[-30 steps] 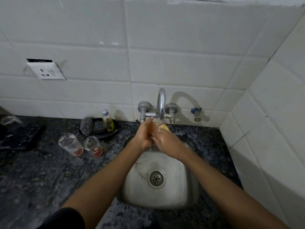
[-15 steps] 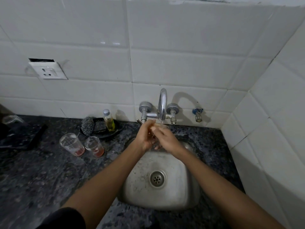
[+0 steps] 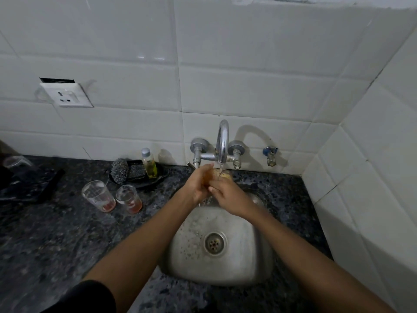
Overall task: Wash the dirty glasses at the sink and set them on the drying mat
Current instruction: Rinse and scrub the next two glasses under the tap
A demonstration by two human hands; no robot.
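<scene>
Water point(image 3: 221, 167) runs in a thin stream from the curved tap point(image 3: 222, 141), straight down onto the pair of hands gathered over the far edge of the steel sink point(image 3: 246, 265). The left hand point(image 3: 198, 185) is curled around a clear glass point(image 3: 217, 175), of which only a sliver shows between the fingers right under the spout. The right hand point(image 3: 228, 195) presses in from the right with its fingers bent against the glass and a yellowish sponge point(image 3: 226, 176) peeking out at its far side; whether it grips the sponge or the glass, I cannot tell from here. Drops are falling from the hands into the basin.

Over on the left, two more dirty glasses stand upright on the dark speckled counter point(image 3: 56, 233), just beside each other: the larger glass point(image 3: 98, 196) on the left, the smaller glass point(image 3: 129, 199) on the right, both with reddish dregs at the bottom. Beyond them, against the wall, a black dish point(image 3: 158, 178) carries a steel scrubber point(image 3: 120, 173) and a small bottle of yellow liquid point(image 3: 149, 163). At the far left edge lies a dark mat point(image 3: 29, 184), with another clear glass point(image 3: 15, 161) on it.
</scene>
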